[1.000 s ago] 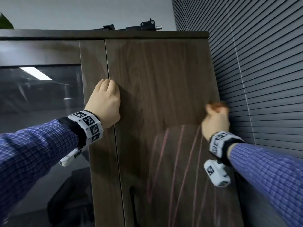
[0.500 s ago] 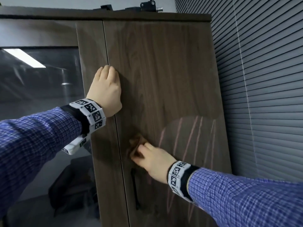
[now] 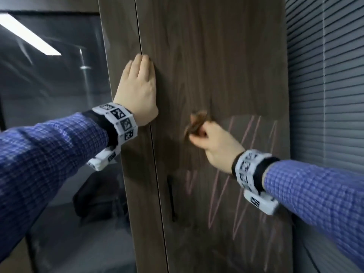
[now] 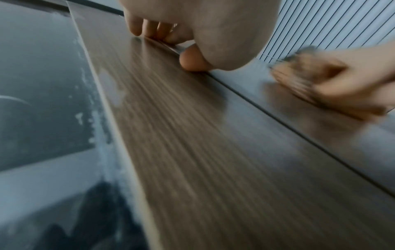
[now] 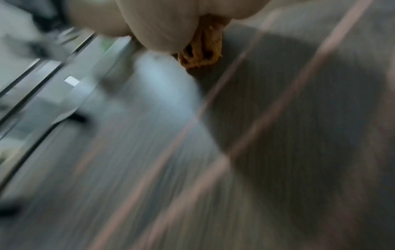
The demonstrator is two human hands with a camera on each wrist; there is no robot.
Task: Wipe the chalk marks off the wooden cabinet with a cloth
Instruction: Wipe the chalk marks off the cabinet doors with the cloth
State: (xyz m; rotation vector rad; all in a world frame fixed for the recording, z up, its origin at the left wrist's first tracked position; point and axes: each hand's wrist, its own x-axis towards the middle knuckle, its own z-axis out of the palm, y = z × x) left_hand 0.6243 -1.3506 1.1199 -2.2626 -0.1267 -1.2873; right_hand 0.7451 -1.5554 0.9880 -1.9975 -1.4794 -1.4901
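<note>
- The right hand (image 3: 213, 143) has its fingers curled tight round a brown cloth (image 3: 197, 123), pressed on the cabinet door (image 3: 216, 56).
- The left hand (image 3: 137, 91) lies flat, fingers together, on the door's left edge.
- The cloth has swept right and up since a moment ago.
- Pink chalk marks (image 3: 254, 131) remain right and below, so more wiping is needed.
</note>
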